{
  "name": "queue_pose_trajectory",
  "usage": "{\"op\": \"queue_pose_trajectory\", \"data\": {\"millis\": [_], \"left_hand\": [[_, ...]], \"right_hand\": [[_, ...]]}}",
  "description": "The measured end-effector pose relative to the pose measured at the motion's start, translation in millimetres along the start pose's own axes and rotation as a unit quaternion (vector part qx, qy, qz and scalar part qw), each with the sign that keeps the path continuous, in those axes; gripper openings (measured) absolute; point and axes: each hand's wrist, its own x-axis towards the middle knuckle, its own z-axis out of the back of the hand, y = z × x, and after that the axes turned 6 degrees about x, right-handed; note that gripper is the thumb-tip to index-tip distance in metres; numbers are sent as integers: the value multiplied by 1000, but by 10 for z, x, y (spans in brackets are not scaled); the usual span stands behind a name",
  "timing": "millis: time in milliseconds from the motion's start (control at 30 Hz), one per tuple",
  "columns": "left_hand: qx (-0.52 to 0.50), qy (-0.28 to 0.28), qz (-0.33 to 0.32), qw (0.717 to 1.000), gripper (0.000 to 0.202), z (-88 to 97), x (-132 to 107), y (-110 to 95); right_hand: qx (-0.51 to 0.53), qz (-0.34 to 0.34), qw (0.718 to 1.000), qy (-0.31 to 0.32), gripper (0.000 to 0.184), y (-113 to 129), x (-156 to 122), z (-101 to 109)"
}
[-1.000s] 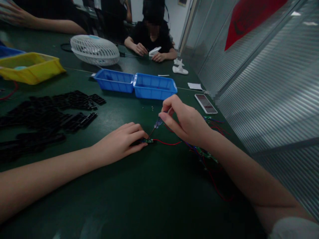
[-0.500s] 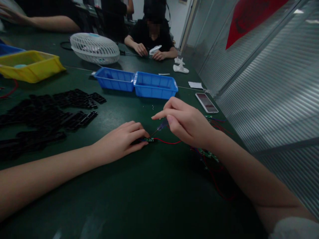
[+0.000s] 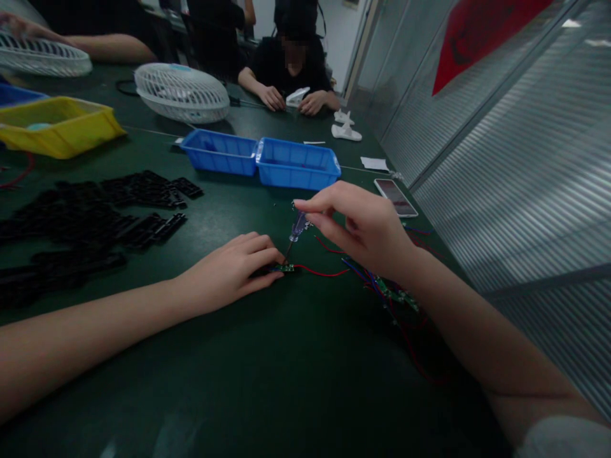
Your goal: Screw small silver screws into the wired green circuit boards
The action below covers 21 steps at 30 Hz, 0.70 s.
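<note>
My left hand (image 3: 243, 264) rests on the table, its fingers closed around a small green circuit board (image 3: 287, 268). Much of the board is hidden under the fingers, and a red wire (image 3: 319, 274) runs from it to the right. A small screwdriver (image 3: 298, 227) with a clear purplish handle stands nearly upright, its tip down at the board by my left fingertips. Thumb and fingers of my right hand (image 3: 363, 222) pinch the top of that handle. Beneath my right forearm lie more circuit boards (image 3: 394, 292) with red and blue wires.
Black plastic parts (image 3: 86, 216) are heaped at the left. Two blue bins (image 3: 298, 165) stand ahead, a yellow bin (image 3: 62, 130) far left. White fan grilles (image 3: 181, 92) lie behind. A phone (image 3: 396, 197) is at the right edge. Across the table a person (image 3: 291, 76) handles a white part.
My right hand has tipped the screwdriver from a slant to nearly upright, fingers now atop its handle. My left hand stays put. At the far left, another person's hand has lowered a white grille.
</note>
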Motion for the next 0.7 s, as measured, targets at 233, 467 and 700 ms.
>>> {"op": "queue_pose_trajectory", "data": {"millis": [233, 467, 700], "left_hand": [[1, -5, -1, 1000, 22, -18, -1, 12], [-1, 1, 1, 1000, 22, -8, -4, 2], [-2, 8, 3, 1000, 23, 6, 4, -2]], "right_hand": [[-39, -10, 999, -5, 17, -21, 20, 70], [-71, -22, 997, -12, 18, -2, 34, 44], [-199, -102, 973, 63, 42, 38, 7, -24]]}}
